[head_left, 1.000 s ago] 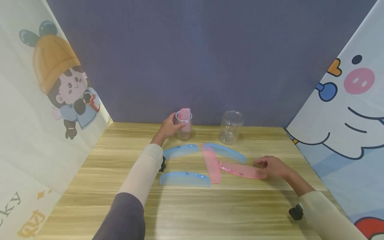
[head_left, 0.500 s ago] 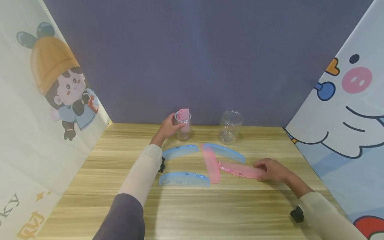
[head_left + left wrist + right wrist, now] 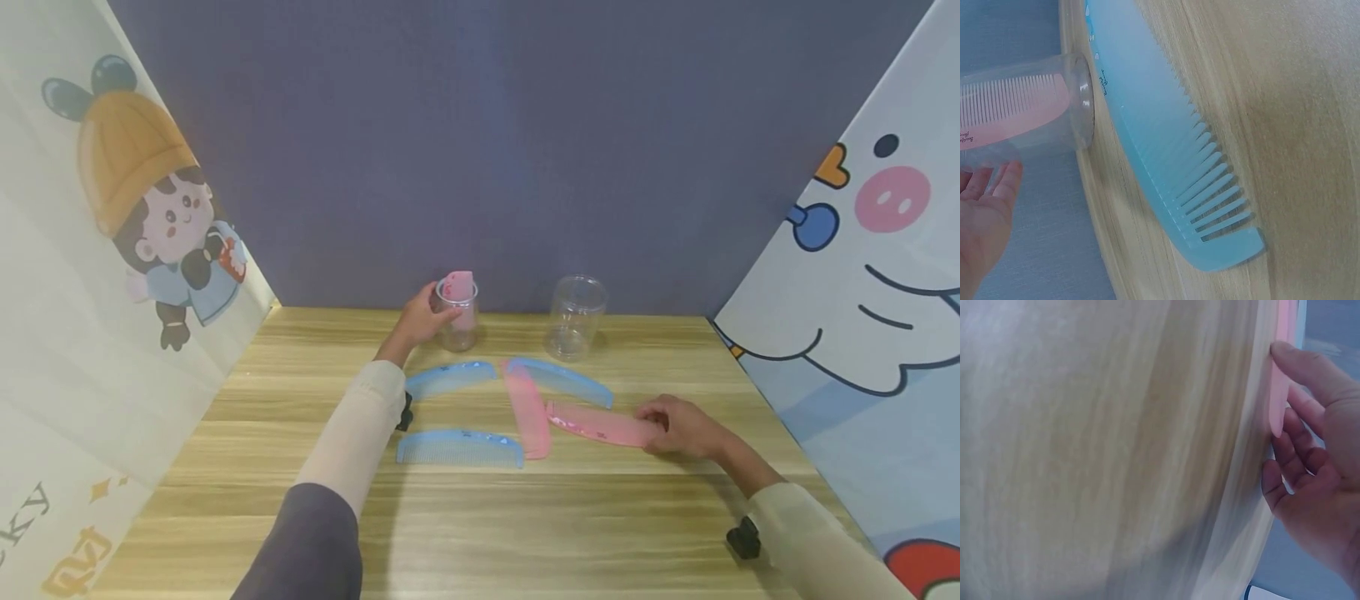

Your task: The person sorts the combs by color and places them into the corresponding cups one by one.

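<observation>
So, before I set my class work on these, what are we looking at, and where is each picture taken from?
There is no machine here, just a person's two bare hands. The wide picture comes from a camera worn on the head, the two close ones from wrist cameras. The left hand holds a clear jar with a pink comb sticking out of its top. The right hand pinches the end of another pink comb. On the wooden table lie three blue combs and a third pink comb; a second clear jar stands towards the back.

Combs [image 3: 460, 450] and jars [image 3: 576, 321] on wood-grain table [image 3: 570, 533]
</observation>
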Demonstrator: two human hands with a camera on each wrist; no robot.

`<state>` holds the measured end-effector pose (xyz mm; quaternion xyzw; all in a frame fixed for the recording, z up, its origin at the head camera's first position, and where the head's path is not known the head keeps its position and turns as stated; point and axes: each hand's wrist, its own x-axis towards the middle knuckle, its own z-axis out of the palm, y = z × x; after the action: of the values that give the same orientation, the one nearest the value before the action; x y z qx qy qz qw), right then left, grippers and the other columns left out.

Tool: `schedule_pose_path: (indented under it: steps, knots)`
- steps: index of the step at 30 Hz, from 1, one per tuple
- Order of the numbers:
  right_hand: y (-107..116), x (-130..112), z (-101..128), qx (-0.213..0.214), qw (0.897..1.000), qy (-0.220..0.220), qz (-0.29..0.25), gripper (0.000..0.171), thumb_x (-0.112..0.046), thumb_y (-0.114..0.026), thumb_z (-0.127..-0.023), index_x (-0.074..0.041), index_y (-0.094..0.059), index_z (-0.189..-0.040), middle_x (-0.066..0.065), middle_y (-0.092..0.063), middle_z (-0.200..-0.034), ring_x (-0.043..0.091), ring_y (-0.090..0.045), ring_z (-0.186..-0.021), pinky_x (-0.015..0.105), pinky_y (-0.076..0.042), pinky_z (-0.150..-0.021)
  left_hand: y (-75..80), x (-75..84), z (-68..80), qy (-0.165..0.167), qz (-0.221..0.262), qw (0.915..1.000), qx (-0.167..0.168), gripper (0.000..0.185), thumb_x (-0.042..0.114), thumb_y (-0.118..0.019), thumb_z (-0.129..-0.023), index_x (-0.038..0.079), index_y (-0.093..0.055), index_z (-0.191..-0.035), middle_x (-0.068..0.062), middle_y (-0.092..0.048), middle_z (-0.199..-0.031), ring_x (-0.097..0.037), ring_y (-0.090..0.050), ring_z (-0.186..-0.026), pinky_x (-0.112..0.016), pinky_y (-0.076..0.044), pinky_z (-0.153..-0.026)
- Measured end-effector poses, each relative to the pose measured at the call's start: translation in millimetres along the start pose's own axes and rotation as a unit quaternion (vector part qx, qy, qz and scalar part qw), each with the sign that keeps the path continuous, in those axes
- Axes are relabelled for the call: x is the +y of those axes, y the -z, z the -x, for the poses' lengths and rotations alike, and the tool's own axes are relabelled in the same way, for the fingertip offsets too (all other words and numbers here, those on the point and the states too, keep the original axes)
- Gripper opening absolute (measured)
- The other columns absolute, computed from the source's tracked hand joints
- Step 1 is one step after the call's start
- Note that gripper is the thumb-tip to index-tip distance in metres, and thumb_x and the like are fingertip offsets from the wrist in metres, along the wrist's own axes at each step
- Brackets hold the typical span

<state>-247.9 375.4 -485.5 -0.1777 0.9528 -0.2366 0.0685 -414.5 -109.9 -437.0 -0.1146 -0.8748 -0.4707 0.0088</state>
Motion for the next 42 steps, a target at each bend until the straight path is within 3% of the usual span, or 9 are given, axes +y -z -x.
schedule_pose_path:
  steps: [9,15,20,28,36,42]
  knots:
    - [8,2,-4,-0.009,0.999,-0.031,-0.028,0.052,-0.023,-0.088,-0.076,-0.009,-0.065,-0.121,0.004,-0.065,-0.108,0.018,-0.053,-0.091,0.024,-0.048,-0.074,1.3,0.4,-0.3,0.000,0.001,1.0000,-0.002,0.087,0.046,-0.072,-0.093,0.008,-0.030,-0.159,-0.020,-0.043,-0.158,-0.038,-0.045,-0.144,-0.053,-0.039,-0.120]
    - [9,5,-2,-0.002,0.998,-0.044,-0.042,0.055,-0.029,-0.087,-0.080,-0.008,-0.066,-0.127,0.014,-0.067,-0.126,0.023,-0.058,-0.107,0.033,-0.054,-0.087,0.2,-0.8,-0.2,0.000,-0.002,1.0000,-0.005,0.088,0.047,-0.072,-0.093,0.008,-0.030,-0.159,-0.019,-0.043,-0.159,-0.038,-0.046,-0.143,-0.052,-0.040,-0.120]
    - [12,6,1,0.002,0.996,-0.060,-0.065,0.060,-0.029,-0.086,-0.081,-0.008,-0.065,-0.133,0.020,-0.063,-0.135,0.028,-0.061,-0.113,0.031,-0.054,-0.087,-0.4,-0.6,-0.2,-0.003,0.003,1.0000,-0.001,0.088,0.048,-0.072,-0.092,0.008,-0.030,-0.159,-0.020,-0.043,-0.158,-0.038,-0.046,-0.143,-0.052,-0.039,-0.120]
    - [21,7,3,-0.011,0.985,-0.052,-0.164,0.058,-0.006,-0.075,-0.089,0.001,-0.054,-0.143,0.029,-0.053,-0.143,0.039,-0.059,-0.122,0.020,-0.056,-0.085,0.1,-2.6,-1.6,-0.003,0.006,1.0000,-0.001,0.089,0.049,-0.072,-0.092,0.009,-0.030,-0.159,-0.018,-0.042,-0.159,-0.037,-0.045,-0.144,-0.052,-0.038,-0.121]
    - [25,7,5,-0.004,0.975,-0.058,-0.213,0.058,-0.005,-0.071,-0.092,0.002,-0.049,-0.145,0.030,-0.055,-0.140,0.013,-0.062,-0.112,0.021,-0.058,-0.085,-0.1,-2.8,-1.7,-0.006,0.006,1.0000,-0.003,0.088,0.048,-0.072,-0.092,0.008,-0.030,-0.159,-0.019,-0.043,-0.159,-0.037,-0.045,-0.144,-0.052,-0.038,-0.121]
    - [29,6,6,-0.014,0.955,-0.060,-0.291,0.066,-0.010,-0.074,-0.092,0.008,-0.043,-0.148,0.034,-0.056,-0.138,0.003,-0.067,-0.105,0.024,-0.061,-0.085,0.0,-2.2,-1.3,-0.004,0.006,1.0000,-0.003,0.088,0.048,-0.072,-0.092,0.009,-0.030,-0.159,-0.018,-0.043,-0.159,-0.037,-0.045,-0.144,-0.053,-0.038,-0.120]
